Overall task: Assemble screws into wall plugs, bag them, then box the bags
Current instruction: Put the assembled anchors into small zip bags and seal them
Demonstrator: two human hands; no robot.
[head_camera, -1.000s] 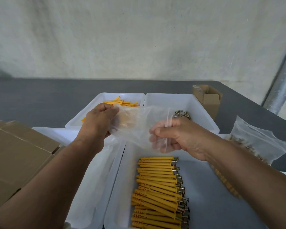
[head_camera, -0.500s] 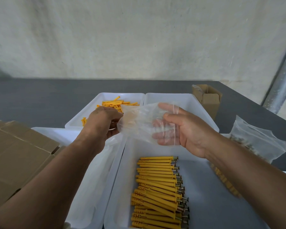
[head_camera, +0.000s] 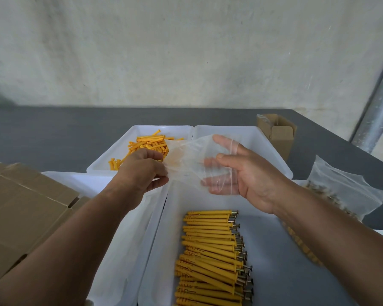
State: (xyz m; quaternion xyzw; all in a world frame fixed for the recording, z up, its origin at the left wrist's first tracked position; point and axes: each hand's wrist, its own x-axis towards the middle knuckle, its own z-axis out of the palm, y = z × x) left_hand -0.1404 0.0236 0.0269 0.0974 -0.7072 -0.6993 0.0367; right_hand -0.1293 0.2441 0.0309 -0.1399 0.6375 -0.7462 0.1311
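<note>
My left hand [head_camera: 139, 171] pinches the left edge of the bag [head_camera: 186, 157], fingers curled down onto the film with the back of the hand facing up. My right hand [head_camera: 252, 175] is spread apart, palm turned left. Its fingers [head_camera: 223, 142] lie straight inside the bag's mouth and show through the clear film, while the thumb [head_camera: 226, 156] sits on the outside. The bag hangs stretched between the two hands, above the gap between the far and near trays. Both forearms reach in from the near corners and converge toward the middle. Below the right wrist, the assembled plugs [head_camera: 208, 246] lie in a neat row in the near tray [head_camera: 161, 228], screw heads pointing right. Beyond my left hand, loose plugs [head_camera: 150, 143] are heaped in the far-left tray [head_camera: 142, 129]. A small box [head_camera: 281, 140] stands far right on the table [head_camera: 53, 129], a filled bag [head_camera: 345, 188] lies to the right, and flat cardboard [head_camera: 20, 206] is at the left.
</note>
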